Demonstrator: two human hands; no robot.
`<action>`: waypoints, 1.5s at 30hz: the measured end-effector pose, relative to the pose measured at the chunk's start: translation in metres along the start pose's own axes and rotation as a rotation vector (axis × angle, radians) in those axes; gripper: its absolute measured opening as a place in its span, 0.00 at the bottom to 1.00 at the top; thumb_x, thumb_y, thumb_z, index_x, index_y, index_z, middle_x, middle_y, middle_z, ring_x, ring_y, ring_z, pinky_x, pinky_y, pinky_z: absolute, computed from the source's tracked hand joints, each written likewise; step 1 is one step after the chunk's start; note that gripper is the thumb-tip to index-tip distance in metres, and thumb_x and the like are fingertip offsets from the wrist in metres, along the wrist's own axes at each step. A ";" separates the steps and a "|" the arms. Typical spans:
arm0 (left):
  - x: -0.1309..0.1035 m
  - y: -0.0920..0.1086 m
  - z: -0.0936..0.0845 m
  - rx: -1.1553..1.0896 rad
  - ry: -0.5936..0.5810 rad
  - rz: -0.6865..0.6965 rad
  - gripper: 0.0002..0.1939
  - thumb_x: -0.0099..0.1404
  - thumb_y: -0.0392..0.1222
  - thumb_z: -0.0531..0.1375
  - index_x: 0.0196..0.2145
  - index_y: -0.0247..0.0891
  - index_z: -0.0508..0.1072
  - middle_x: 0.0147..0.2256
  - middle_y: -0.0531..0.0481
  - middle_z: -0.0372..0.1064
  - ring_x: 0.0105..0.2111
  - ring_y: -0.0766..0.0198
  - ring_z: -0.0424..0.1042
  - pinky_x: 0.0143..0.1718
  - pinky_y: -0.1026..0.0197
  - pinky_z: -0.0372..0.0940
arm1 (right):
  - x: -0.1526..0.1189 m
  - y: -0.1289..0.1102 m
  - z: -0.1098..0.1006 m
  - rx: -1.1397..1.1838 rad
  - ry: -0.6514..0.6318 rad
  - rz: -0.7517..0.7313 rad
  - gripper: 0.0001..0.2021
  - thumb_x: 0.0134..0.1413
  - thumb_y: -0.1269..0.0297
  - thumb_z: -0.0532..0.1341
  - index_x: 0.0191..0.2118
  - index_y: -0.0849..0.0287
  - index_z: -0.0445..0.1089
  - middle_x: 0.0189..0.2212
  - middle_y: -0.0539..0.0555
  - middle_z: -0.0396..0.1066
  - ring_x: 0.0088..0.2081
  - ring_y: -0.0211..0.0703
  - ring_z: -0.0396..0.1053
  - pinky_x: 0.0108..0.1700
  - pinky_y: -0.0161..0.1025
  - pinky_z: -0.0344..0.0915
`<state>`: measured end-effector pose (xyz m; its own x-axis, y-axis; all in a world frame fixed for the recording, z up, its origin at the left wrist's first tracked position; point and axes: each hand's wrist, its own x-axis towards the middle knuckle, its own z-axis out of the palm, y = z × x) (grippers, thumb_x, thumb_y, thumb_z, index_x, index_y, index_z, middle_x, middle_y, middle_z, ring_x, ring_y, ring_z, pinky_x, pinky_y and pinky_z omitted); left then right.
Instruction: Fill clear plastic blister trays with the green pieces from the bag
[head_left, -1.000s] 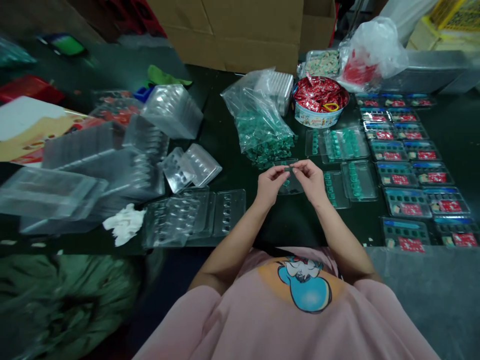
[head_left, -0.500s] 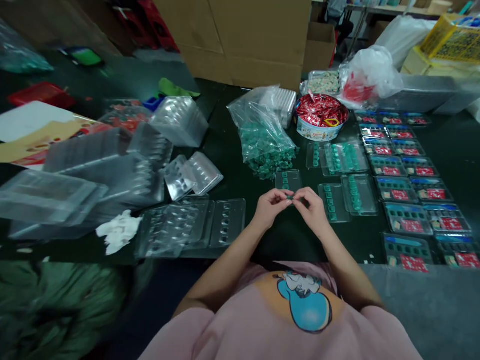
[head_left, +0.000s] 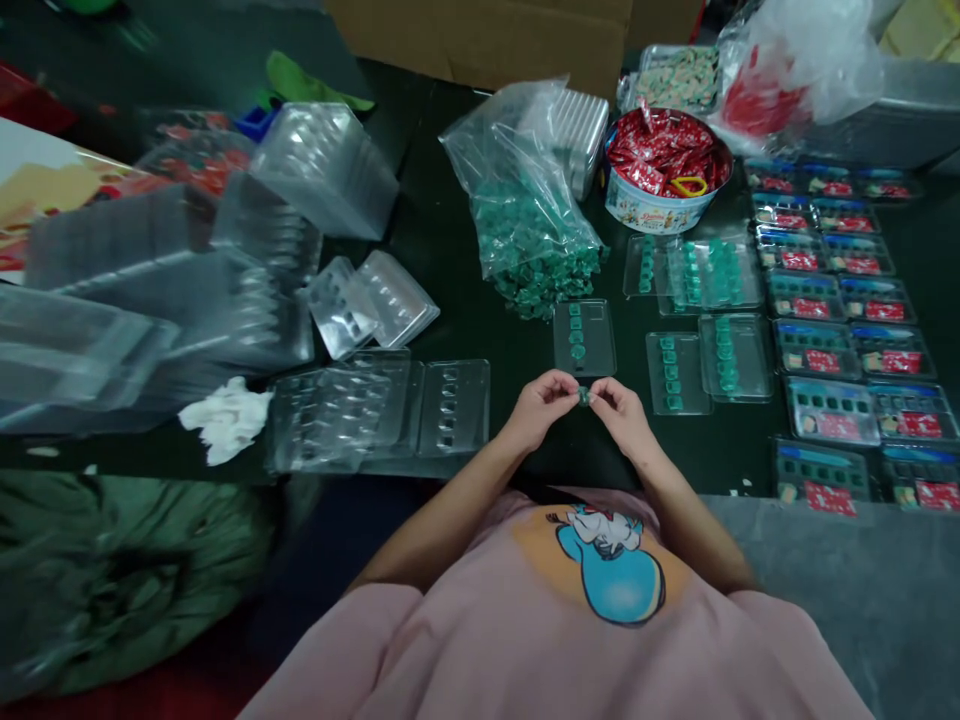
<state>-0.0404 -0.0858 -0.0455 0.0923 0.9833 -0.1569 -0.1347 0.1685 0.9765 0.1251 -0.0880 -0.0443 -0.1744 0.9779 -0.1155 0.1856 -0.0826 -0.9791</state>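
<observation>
Pinched between the fingertips of both hands is a small green translucent piece (head_left: pixel 583 397). My left hand (head_left: pixel 541 408) grips its left side and my right hand (head_left: pixel 619 412) its right side, both with fingers closed. Just beyond them lies a clear plastic tray (head_left: pixel 600 335) with several green pieces in a column of its slots. A clear bag (head_left: pixel 499 150) lies farther back, spilling a heap of green pieces (head_left: pixel 544 285) onto the dark table. To the right are more clear trays (head_left: pixel 679 372) filled with green pieces.
At left stand stacks of clear trays (head_left: pixel 172 300), loose trays (head_left: pixel 457 405) and a crumpled white tissue (head_left: pixel 225 420). A round tin (head_left: pixel 652 205) holds red packets and a yellow ring-shaped object. Rows of packed trays (head_left: pixel 821 460) line the right side. A cardboard box (head_left: pixel 480 40) stands behind.
The camera view has tilted down and come closer. Both hands stay together on the small green piece, now a little nearer me and apart from the tray beyond, which shows more fully.
</observation>
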 end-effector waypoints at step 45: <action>0.052 0.001 -0.011 0.814 0.100 0.136 0.07 0.59 0.30 0.57 0.33 0.38 0.74 0.29 0.52 0.72 0.31 0.65 0.72 0.37 0.63 0.64 | 0.066 -0.002 0.009 -0.858 -0.060 -0.155 0.10 0.55 0.72 0.62 0.44 0.61 0.73 0.39 0.58 0.71 0.41 0.47 0.69 0.46 0.42 0.65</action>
<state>-0.0466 -0.0337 -0.0546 0.0331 0.9994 -0.0049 0.6207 -0.0167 0.7839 0.1042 -0.0254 -0.0511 -0.3038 0.9524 -0.0237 0.8155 0.2471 -0.5233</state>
